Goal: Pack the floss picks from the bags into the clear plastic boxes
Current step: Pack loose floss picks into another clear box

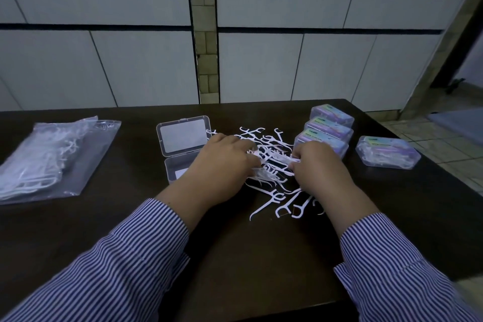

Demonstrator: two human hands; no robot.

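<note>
Right hand [317, 167] pinches floss picks [264, 157]; left hand [224, 165] atop pile.

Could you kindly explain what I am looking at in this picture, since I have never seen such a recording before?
There is no machine: a person wears a camera on the head, looking down at their own two hands. On the dark table lies a loose pile of white floss picks. The left hand and right hand both gather picks from it. Beside the left hand is an open clear plastic box. To the right sit four closed filled boxes. Far left lie bags of floss picks.
</note>
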